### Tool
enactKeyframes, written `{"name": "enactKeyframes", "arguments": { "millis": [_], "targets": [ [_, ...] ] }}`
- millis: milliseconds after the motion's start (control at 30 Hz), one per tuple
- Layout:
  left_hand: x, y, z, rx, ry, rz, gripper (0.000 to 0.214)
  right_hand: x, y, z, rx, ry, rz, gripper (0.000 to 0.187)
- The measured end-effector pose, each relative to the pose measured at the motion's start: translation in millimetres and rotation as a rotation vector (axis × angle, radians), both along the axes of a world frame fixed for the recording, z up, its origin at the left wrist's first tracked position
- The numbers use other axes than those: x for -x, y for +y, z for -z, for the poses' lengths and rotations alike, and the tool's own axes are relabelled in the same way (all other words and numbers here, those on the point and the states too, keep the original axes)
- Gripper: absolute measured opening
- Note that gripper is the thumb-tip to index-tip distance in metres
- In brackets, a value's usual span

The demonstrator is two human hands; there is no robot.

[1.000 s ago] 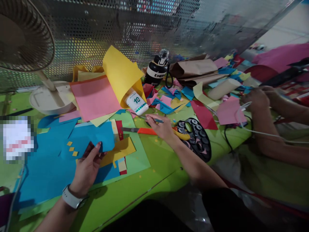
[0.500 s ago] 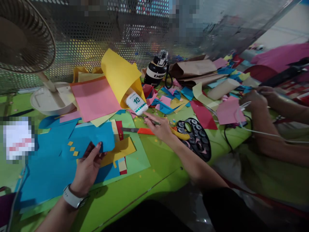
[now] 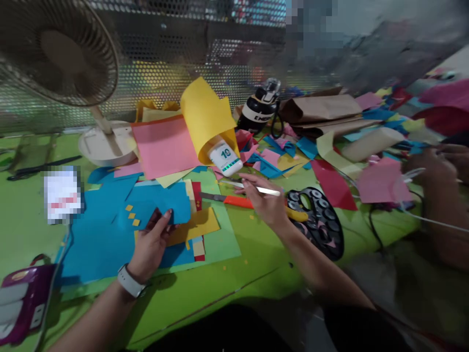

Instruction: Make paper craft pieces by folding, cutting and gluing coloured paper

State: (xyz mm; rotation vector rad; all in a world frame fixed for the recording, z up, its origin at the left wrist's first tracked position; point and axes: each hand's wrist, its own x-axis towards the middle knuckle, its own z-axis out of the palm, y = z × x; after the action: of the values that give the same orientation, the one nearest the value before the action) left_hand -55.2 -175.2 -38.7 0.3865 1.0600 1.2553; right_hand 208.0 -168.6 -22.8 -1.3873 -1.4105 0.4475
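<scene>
My left hand (image 3: 152,244) pinches a sheet of blue paper (image 3: 176,198) between thumb and fingers. Several small yellow paper squares (image 3: 132,216) lie in a slanting row just left of the fingertips. My right hand (image 3: 266,203) is closed on slim, shiny metal tweezers (image 3: 262,189), whose tips point left, near the white glue bottle (image 3: 225,159). That bottle lies tilted with its upper part inside a curled yellow sheet (image 3: 205,117). Below the right hand, an orange-handled cutter (image 3: 236,201) rests on the green table. Yellow and red paper pieces stick out from under the blue sheet.
A fan (image 3: 110,146) stands at back left. A black bottle (image 3: 258,110) and paper scraps (image 3: 271,159) are behind the hands. On the right lie a black palette-shaped tray (image 3: 326,230), a cable and another person's hands (image 3: 434,166). A purple device (image 3: 27,303) sits at front left.
The view has swung left, so the table things appear further right. The tweezers in my right hand have turned and now catch the light. My left hand still pinches the blue paper.
</scene>
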Motion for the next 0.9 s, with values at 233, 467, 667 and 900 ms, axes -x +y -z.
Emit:
{"name": "enactKeyframes", "arguments": {
  "millis": [233, 467, 667, 900],
  "targets": [
    [-2.7, -7.1, 5.6, -0.133, 0.039, 0.052, 0.034, 58.0, -24.4, -35.0, -0.096, -0.025, -0.226, 0.025],
    [-0.4, -11.3, 16.4, -0.25, 0.084, 0.131, 0.028, 91.7, -22.4, -30.2, -0.181, -0.067, -0.334, 0.028],
    [-0.8, -12.9, 18.4, -0.274, 0.107, 0.165, 0.031, 94.4, -22.9, -27.8, -0.233, -0.123, -0.296, 0.027],
    [-1.3, -14.1, 13.9, -0.275, 0.168, 0.166, 0.028, 95.3, -23.6, -29.3, -0.267, -0.138, -0.281, 0.026]
  ]
}}
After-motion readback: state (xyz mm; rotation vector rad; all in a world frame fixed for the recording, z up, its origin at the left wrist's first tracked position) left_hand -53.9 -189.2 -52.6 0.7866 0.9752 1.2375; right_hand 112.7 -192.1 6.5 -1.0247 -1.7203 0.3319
